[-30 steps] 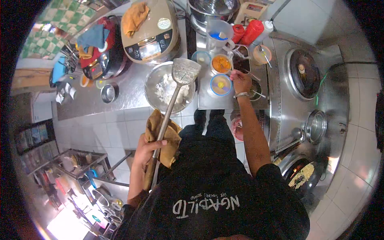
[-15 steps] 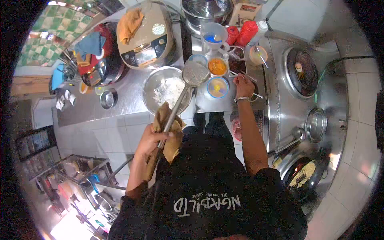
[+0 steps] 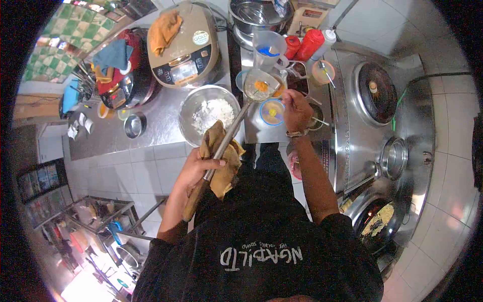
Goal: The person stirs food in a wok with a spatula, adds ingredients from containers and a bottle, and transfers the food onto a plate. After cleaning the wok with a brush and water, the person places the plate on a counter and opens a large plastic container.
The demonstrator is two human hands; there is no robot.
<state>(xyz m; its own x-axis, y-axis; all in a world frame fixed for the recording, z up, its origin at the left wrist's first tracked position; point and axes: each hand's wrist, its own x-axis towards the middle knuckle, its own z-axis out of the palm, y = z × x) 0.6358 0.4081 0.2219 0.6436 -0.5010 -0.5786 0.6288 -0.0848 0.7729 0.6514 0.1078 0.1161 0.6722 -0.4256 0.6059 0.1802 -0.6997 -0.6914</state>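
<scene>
My left hand is closed around the long handle of a metal ladle and a brown cloth. The ladle's bowl, with an orange substance in it, is over the small containers. Beside it my right hand has its fingers drawn together; what they hold is hidden. A blue-rimmed bowl with something yellow sits just left of my right hand. Left of the ladle stands a steel bowl of white powder.
Two rice cookers stand at the upper left. Red bottles and a clear jug are at the back. At the right are a burner, a steel pot and a wok with yellow food.
The ladle's bowl has moved right and now has orange substance in it. My right hand has moved left and slightly down, from the dark container towards the ladle. The wok's food has shifted.
</scene>
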